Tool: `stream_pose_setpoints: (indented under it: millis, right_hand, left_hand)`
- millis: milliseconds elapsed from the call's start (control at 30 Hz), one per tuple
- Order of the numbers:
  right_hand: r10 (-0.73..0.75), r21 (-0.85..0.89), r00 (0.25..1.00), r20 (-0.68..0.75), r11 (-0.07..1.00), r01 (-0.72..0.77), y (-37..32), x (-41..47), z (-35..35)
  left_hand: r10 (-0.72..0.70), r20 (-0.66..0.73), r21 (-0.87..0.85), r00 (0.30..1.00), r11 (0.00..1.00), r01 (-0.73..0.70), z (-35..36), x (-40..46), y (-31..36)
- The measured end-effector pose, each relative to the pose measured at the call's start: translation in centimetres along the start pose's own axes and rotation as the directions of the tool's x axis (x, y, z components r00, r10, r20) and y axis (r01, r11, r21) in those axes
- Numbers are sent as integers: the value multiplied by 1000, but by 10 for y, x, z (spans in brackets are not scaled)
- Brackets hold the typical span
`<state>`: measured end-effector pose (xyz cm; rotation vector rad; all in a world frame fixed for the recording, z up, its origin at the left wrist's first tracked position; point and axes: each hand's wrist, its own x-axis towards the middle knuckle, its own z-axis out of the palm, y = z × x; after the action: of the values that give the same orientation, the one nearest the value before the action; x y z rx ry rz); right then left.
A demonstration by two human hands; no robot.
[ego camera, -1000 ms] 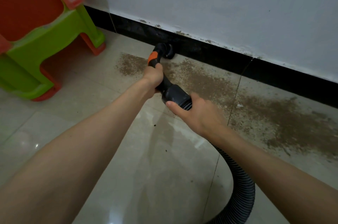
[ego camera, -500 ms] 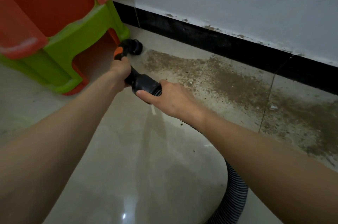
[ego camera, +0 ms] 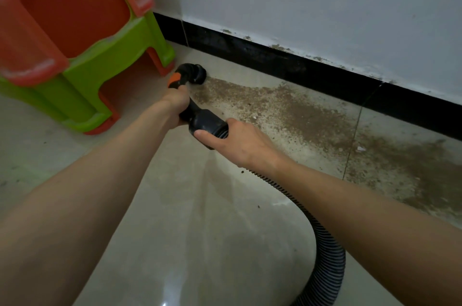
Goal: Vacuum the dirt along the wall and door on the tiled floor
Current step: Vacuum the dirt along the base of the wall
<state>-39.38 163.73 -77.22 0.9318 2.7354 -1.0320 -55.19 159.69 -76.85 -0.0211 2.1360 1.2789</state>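
Note:
A black vacuum nozzle [ego camera: 196,75] with an orange collar [ego camera: 174,80] touches the tiled floor at the left end of a brown dirt band [ego camera: 300,115]. The dirt runs rightward along the black skirting [ego camera: 287,60] below the white wall [ego camera: 312,0]. My left hand [ego camera: 176,103] grips the wand just behind the orange collar. My right hand [ego camera: 233,139] grips the black cuff [ego camera: 206,122] where the ribbed hose [ego camera: 327,248] joins. The hose loops down under my right forearm.
Stacked plastic stools, orange [ego camera: 62,5] over green [ego camera: 82,85], stand at the left, their near leg close to the nozzle. A tile joint [ego camera: 351,145] crosses the dirt. Glossy beige tile [ego camera: 187,243] lies between my arms.
The nozzle was against the skirting one second ago, then pulled left toward the stools, and now sits at the dirt's left end. The view has shifted slightly; both hands keep their grip.

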Motion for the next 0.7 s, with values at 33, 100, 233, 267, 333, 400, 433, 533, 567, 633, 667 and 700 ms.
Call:
stream_pose_setpoints:
  millis: [33,100,233,267,333,400,433,533,567,633,667,700]
  right_hand:
    - [5,-1,1000,4,1000,-5,2,-2,-3]
    - [16,7,1000,17,1000,-17,5,-8,-10]
    - [36,-5,999,33,999,-36,13,-21,-22]
    - [40,-6,999,34,999,-39,16,-24,-25]
    - [45,0,998,38,999,-45,22,-31,-30]
    - [50,3,998,40,999,-50,29,-39,-35]
    - [54,4,998,38,999,-54,32,-43,-36]
    - [70,-5,997,37,998,-69,44,-53,-41]
    - [77,-11,996,37,997,-77,48,-57,-43]
    - [94,-4,995,32,996,-94,57,-64,-47]
    - [101,9,995,27,995,-101,61,-67,-50]
    - [106,22,994,19,994,-106,66,-70,-54]
  left_hand:
    - [-5,7,-3,1000,1000,5,3,-2,0]
    - [-16,24,-3,1000,1000,16,9,-7,2]
    - [-55,52,-34,997,998,57,22,-17,3]
    - [-61,63,-44,996,997,64,26,-20,3]
    - [-59,68,-42,996,997,62,34,-26,4]
    - [-52,67,-46,996,997,55,42,-33,4]
    - [-52,72,-53,996,997,55,46,-36,3]
    - [-56,96,-81,994,995,64,57,-45,-1]
    - [-57,106,-85,993,994,67,62,-49,-3]
    - [-52,129,-86,990,994,64,71,-56,-3]
    - [-46,137,-84,989,995,58,76,-60,-2]
    - [-40,145,-81,989,995,52,82,-64,0]
